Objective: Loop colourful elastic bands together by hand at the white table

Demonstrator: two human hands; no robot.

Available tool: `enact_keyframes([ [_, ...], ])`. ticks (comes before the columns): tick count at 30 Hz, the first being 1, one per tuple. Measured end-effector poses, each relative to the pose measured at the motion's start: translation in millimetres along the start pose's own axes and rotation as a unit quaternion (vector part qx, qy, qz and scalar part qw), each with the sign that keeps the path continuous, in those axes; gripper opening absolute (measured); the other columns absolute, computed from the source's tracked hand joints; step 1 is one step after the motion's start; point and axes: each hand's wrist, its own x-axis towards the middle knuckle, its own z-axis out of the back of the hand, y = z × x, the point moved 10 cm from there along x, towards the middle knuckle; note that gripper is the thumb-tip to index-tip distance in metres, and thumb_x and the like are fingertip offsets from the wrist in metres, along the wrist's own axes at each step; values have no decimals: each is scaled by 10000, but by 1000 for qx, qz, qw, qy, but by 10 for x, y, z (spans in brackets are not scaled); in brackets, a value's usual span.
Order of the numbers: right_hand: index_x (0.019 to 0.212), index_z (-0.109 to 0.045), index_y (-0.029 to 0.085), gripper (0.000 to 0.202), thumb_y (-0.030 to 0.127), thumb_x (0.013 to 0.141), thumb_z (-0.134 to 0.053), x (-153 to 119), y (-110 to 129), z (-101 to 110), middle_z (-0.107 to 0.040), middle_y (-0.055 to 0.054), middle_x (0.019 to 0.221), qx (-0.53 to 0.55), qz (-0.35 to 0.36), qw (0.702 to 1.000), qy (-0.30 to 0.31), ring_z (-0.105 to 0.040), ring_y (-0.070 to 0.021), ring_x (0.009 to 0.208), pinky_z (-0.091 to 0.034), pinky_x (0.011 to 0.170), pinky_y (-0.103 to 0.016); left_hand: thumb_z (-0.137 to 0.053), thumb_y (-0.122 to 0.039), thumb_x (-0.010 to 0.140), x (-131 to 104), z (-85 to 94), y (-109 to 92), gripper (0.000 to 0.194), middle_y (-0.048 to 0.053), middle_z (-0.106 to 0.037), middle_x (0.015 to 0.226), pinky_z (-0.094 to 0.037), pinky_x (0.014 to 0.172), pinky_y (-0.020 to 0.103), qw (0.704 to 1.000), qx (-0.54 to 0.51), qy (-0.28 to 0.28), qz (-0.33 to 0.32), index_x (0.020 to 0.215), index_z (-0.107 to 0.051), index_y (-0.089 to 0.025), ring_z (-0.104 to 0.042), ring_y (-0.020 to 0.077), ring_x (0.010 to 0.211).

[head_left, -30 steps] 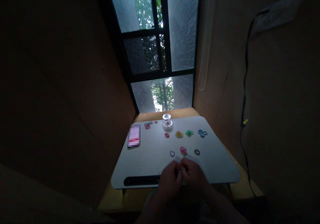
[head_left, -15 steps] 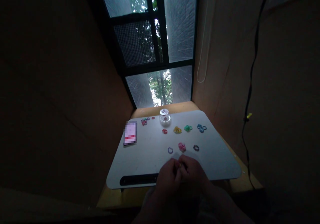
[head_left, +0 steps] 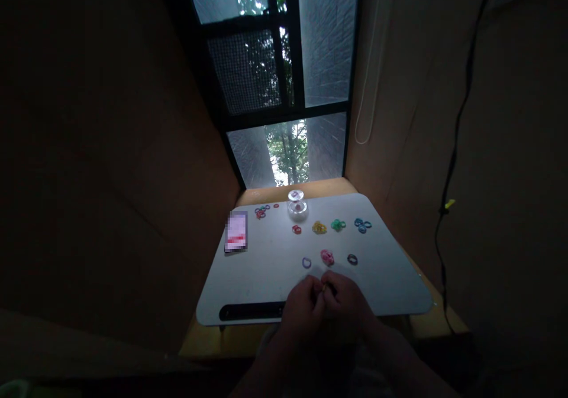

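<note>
My left hand (head_left: 304,306) and my right hand (head_left: 345,296) meet above the near edge of the white tabletop (head_left: 266,268), fingers pinched together. A small yellow band (head_left: 324,288) shows between the fingertips, mostly hidden by them. Just beyond my hands lie a purple band (head_left: 306,262), a cluster of pink bands (head_left: 327,257) and a dark band (head_left: 352,259). Farther back sit red bands (head_left: 296,229), yellow bands (head_left: 319,227), green bands (head_left: 338,225) and blue bands (head_left: 362,225), in separate small groups.
A clear plastic spool-like object (head_left: 297,206) stands at the back. Mixed coloured bands (head_left: 261,212) lie to its left, near a phone-like device (head_left: 236,232) with a blurred screen. A black slot (head_left: 251,311) runs along the near left edge. The window (head_left: 286,149) is behind.
The view has shifted slightly, so the table appears a little higher and farther right. My hands stay together, still pinching the small yellow band.
</note>
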Motion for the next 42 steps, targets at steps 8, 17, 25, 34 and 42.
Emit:
enact_keyframes([
  [8,744,-534,203,103,171,805,-458,-27,47,33,-577,12,696,-12,10,1000,-22,-541,-152,662,-336,629,-253,-508,-211,867,-40,47,-50,53,-18,-574,748,-343,641,255,1000,-20,-15,-13,822,-534,-203,-511,146,702],
  [17,731,-520,207,112,171,812,-451,-30,26,18,-581,11,680,-29,6,999,-33,-537,-152,648,-334,617,-257,-506,-231,883,-50,68,-45,79,-8,-593,762,-349,650,264,999,-26,-28,-18,825,-549,-200,-512,152,708],
  [25,734,-505,213,120,176,827,-440,-35,44,27,-586,7,695,-23,3,999,-32,-551,-159,665,-350,628,-257,-497,-225,880,-38,69,-47,85,-8,-590,752,-351,644,262,999,-27,-34,-19,809,-537,-202,-515,149,693],
  [34,727,-512,210,120,157,815,-449,-21,58,37,-584,14,678,-24,8,999,-34,-553,-154,647,-328,610,-254,-501,-234,894,-38,70,-58,93,-13,-591,752,-342,645,261,999,-23,-32,-21,820,-546,-201,-519,147,695],
  [42,731,-511,210,127,162,827,-442,-28,55,39,-591,9,684,-18,-4,999,-31,-554,-155,656,-330,615,-256,-510,-216,880,-36,68,-62,84,-23,-565,725,-334,634,254,999,-26,-32,-8,799,-523,-202,-506,143,681],
])
